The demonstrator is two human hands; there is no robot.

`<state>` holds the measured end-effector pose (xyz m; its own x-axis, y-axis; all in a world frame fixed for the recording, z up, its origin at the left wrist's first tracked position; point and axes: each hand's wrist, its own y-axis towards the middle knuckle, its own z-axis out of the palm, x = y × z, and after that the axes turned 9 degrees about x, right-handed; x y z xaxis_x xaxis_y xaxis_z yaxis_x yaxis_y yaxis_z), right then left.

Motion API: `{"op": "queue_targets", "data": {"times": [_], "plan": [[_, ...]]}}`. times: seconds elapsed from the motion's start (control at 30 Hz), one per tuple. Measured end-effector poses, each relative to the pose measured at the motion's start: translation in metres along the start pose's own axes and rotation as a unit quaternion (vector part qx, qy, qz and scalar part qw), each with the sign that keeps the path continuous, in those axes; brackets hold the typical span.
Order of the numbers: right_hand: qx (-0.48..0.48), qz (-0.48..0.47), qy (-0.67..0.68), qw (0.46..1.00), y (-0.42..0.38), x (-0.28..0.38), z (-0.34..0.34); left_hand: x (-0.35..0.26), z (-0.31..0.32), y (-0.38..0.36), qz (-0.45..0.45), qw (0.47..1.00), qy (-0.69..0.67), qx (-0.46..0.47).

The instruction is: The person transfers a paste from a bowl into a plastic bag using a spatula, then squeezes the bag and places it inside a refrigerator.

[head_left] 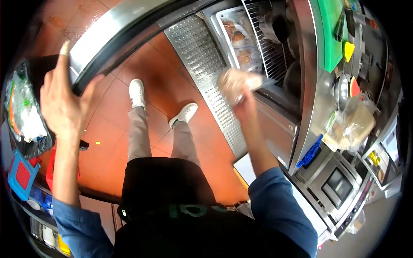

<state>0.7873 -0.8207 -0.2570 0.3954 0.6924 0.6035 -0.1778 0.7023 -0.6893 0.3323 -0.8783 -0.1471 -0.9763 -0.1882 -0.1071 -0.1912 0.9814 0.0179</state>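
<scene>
My right hand (246, 105) is closed on a clear plastic bag (236, 84) with pale brown contents, smeared by motion, so I cannot make out the food inside. It is in front of the open fridge compartment, near a white tray (222, 26) holding several bagged brownish items (239, 39). Beside that tray is a wire rack (266, 38). On the left, my left hand (64, 92) lies against the end of the open fridge door (101, 36), its thumb and forefinger spread on either side of the edge.
A perforated metal strip (202, 58) runs along the fridge's foot. On the counter at right are a green cutting board (329, 34), bagged bread (355, 122) and a blue cloth (309, 151). A black-lined bin (28, 114) stands at left. My shoes are on red tile floor (161, 64).
</scene>
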Motion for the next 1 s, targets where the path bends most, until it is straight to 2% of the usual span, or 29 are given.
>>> {"op": "queue_targets", "data": {"times": [0.03, 0.07, 0.1, 0.13, 0.17, 0.2, 0.27, 0.33, 0.37, 0.4, 0.47, 0.5, 0.53, 0.57, 0.67, 0.8, 0.87, 0.9, 0.93, 1.0], "plan": [[0.048, -0.022, 0.024, 0.998, 0.024, 0.021, -0.015, 0.006, 0.002, 0.004, 0.009, 1.000, -0.014, -0.010], [-0.082, -0.063, 0.047, 0.994, 0.040, 0.043, 0.001, 0.010, 0.002, 0.008, 0.008, 1.000, -0.017, -0.013], [0.219, 0.123, 0.349, 0.903, 0.057, 0.069, -0.005, 0.013, 0.001, 0.009, 0.019, 0.999, -0.034, -0.021], [-0.054, -0.086, 0.050, 0.994, 0.061, 0.088, 0.037, 0.013, -0.001, 0.009, 0.031, 0.998, -0.051, -0.027], [-0.076, -0.173, 0.048, 0.981, 0.090, 0.107, 0.013, 0.011, -0.003, 0.009, 0.025, 0.998, -0.047, -0.016], [-0.128, -0.202, 0.065, 0.969, 0.106, 0.129, 0.011, 0.013, -0.002, 0.006, -0.002, 0.999, -0.034, 0.020], [-0.095, -0.232, 0.127, 0.960, 0.127, 0.159, -0.006, 0.013, 0.000, 0.004, 0.002, 1.000, -0.012, -0.004], [-0.103, -0.261, 0.058, 0.958, 0.135, 0.173, -0.010, 0.018, 0.003, 0.000, -0.023, 0.999, -0.037, 0.019], [-0.046, -0.212, 0.114, 0.969, 0.135, 0.177, -0.016, 0.019, 0.001, 0.003, -0.006, 0.999, -0.035, 0.012], [-0.027, -0.205, 0.116, 0.972, 0.132, 0.176, -0.025, 0.020, -0.001, 0.006, 0.014, 0.999, -0.034, 0.008], [-0.119, -0.202, 0.025, 0.972, 0.121, 0.159, 0.014, 0.025, -0.004, 0.003, 0.004, 0.997, -0.052, 0.049], [-0.123, -0.198, 0.021, 0.972, 0.119, 0.153, 0.015, 0.052, 0.010, 0.010, 0.178, 0.966, 0.188, -0.005], [-0.131, -0.189, 0.019, 0.973, 0.121, 0.151, 0.017, 0.043, 0.002, 0.007, 0.117, 0.982, 0.138, 0.047], [-0.136, -0.182, 0.017, 0.974, 0.121, 0.154, 0.016, 0.038, -0.002, 0.004, 0.097, 0.986, 0.121, 0.060], [-0.094, -0.186, -0.006, 0.978, 0.132, 0.158, 0.015, 0.044, 0.002, 0.004, 0.125, 0.983, 0.126, 0.044], [-0.100, -0.206, -0.009, 0.973, 0.136, 0.165, 0.040, 0.044, 0.001, 0.005, 0.151, 0.978, 0.142, 0.029], [-0.117, -0.269, -0.059, 0.954, 0.146, 0.171, 0.052, 0.047, 0.003, 0.006, 0.160, 0.976, 0.145, 0.019], [-0.142, -0.294, -0.100, 0.940, 0.152, 0.181, 0.046, 0.047, 0.002, 0.006, 0.165, 0.975, 0.147, 0.012], [-0.170, -0.301, -0.063, 0.936, 0.168, 0.199, 0.024, 0.049, 0.003, 0.007, 0.167, 0.975, 0.149, 0.006], [-0.087, -0.342, -0.026, 0.935, 0.202, 0.245, -0.032, 0.051, 0.002, 0.008, 0.170, 0.974, 0.150, -0.010]]}}
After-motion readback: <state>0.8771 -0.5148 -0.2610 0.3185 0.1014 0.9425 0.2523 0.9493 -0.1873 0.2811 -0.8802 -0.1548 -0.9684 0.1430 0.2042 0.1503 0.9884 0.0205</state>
